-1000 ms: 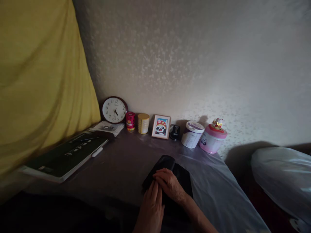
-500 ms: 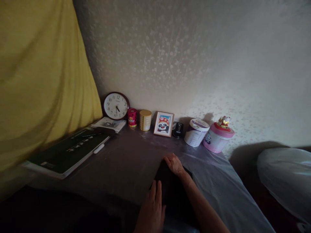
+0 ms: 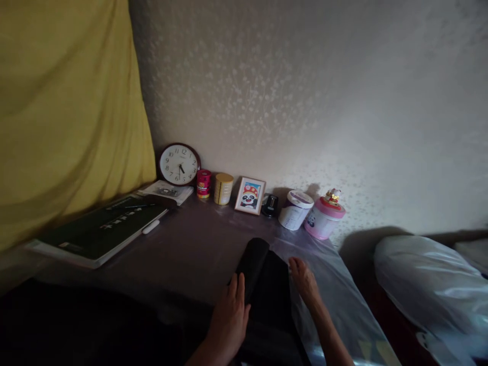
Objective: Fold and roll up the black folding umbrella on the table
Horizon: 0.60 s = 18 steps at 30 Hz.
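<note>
A black cloth [image 3: 272, 290] lies on the table near its front, its left part rolled or folded into a thick tube whose rounded end points to the back. My left hand [image 3: 232, 310] rests against the left side of that roll, fingers stretched out. Just beyond the cloth's right edge is my right hand [image 3: 302, 277], its fingers curled together; whether they pinch the cloth's edge is too dark to tell.
Along the wall stand a clock [image 3: 179, 164], a red can [image 3: 203, 183], a yellow can [image 3: 223, 188], a panda picture [image 3: 250, 195], a black object [image 3: 270, 205], a white tub [image 3: 296, 210] and a pink tub [image 3: 324, 217]. A green book [image 3: 102, 229] lies left.
My right hand has moved off the top of the roll to the cloth's right edge. The roll's far end now shows. The view has shifted slightly to the right.
</note>
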Each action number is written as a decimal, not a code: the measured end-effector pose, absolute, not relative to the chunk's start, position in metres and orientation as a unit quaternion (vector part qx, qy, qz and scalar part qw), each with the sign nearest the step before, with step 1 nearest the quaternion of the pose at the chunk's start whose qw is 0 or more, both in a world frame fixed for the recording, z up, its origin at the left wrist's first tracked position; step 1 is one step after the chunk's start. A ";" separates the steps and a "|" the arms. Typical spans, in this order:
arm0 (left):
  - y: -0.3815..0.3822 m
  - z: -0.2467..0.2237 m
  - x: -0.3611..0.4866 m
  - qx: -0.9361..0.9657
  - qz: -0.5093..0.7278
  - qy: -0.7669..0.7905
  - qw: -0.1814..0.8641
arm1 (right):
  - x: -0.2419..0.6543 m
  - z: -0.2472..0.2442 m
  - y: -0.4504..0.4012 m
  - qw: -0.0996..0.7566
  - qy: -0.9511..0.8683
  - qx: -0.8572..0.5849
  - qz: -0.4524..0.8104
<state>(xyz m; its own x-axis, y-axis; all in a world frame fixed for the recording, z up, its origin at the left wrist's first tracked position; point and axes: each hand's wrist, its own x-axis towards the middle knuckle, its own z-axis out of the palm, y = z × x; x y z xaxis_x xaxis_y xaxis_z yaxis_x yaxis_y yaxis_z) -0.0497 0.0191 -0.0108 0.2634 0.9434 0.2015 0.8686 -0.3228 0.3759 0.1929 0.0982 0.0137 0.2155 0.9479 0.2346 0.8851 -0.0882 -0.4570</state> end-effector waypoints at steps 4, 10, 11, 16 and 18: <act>0.020 -0.008 -0.053 0.792 0.209 0.563 0.110 | 0.189 -0.001 0.069 0.295 -0.609 -0.726 0.127; 0.018 -0.005 -0.061 0.796 0.213 0.543 0.161 | 0.173 0.005 0.056 0.328 -0.574 -0.731 0.169; 0.018 -0.005 -0.063 0.798 0.215 0.537 0.168 | 0.172 0.008 0.055 0.329 -0.576 -0.731 0.160; 0.015 -0.002 -0.069 0.800 0.212 0.525 0.199 | 0.165 0.015 0.058 0.334 -0.582 -0.727 0.146; 0.014 -0.001 -0.069 0.796 0.202 0.529 0.213 | 0.163 0.012 0.061 0.337 -0.577 -0.729 0.146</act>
<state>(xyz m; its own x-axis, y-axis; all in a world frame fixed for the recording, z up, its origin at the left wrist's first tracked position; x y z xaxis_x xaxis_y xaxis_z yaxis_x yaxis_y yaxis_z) -0.0691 0.0143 -0.0009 0.3594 0.9283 0.0956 0.7562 -0.3497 0.5530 0.1632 0.0610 0.0118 0.2907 0.9404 0.1765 0.7434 -0.1059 -0.6604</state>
